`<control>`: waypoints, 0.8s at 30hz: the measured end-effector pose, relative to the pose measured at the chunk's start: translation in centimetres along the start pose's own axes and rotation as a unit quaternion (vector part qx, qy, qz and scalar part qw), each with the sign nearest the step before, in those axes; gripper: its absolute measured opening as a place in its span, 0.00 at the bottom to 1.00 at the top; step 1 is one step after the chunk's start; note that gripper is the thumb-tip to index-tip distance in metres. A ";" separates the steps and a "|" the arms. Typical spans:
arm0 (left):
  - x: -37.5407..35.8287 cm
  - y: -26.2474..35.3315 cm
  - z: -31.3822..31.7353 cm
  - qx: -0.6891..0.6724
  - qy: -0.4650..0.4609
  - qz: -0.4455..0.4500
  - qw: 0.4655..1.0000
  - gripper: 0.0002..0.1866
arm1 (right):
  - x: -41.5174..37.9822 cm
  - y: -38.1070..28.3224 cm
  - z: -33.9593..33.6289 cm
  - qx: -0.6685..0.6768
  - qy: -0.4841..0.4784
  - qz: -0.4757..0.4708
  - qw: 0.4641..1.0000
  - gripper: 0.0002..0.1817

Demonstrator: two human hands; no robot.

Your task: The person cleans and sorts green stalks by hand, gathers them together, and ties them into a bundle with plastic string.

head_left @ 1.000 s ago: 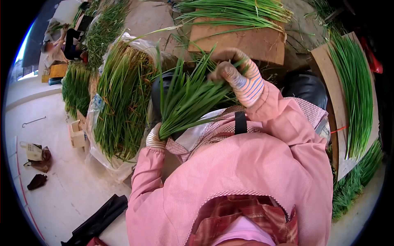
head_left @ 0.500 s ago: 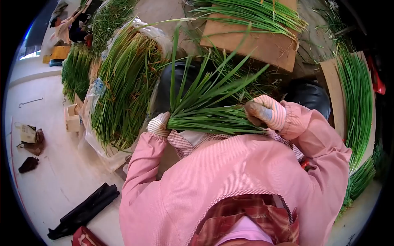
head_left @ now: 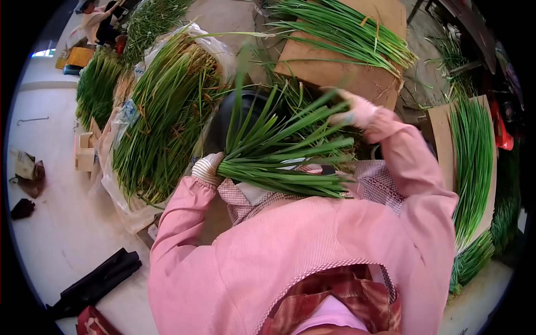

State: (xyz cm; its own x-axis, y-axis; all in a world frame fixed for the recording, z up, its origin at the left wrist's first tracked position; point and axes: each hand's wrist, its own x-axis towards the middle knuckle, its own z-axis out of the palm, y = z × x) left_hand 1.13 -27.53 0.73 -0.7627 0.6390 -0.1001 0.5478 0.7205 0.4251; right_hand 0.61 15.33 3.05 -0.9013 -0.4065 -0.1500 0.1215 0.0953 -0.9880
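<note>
My left hand (head_left: 207, 168), in a striped glove, is closed round one end of a bunch of long, flat green leaves that look like garlic chives (head_left: 279, 162). From that grip the leaves fan out to the right above my lap, some rising and others lying nearly flat. My right hand (head_left: 356, 110), gloved too, is raised at the upper right of the fan near the leaf tips. Motion blurs its fingers, so I cannot make out whether a leaf is between them.
A large heap of chives (head_left: 167, 111) in clear plastic stands at left. Ahead, more chives (head_left: 346, 33) lie on a cardboard sheet (head_left: 312, 61); another long pile (head_left: 472, 162) is at right. Black cloth (head_left: 100, 279) lies on the floor. A person (head_left: 97, 22) sits far left.
My right hand has moved up and away from the lower leaf ends. The leaves in my left hand have spread wider; the left hand keeps its grip.
</note>
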 end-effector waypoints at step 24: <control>-0.1 0.6 0.5 -0.724 0.055 -0.451 0.519 0.06 | -10.9 -5.6 -1.0 0.002 0.129 0.127 0.984 0.12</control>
State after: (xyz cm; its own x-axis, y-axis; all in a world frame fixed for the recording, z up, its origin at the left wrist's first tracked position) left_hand 1.75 -27.03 0.53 -0.5432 0.1411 -0.8276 -0.8211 -0.2951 0.4886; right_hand 9.32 20.16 10.30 -0.9169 -0.1266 -0.3784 0.3575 0.1608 -0.9200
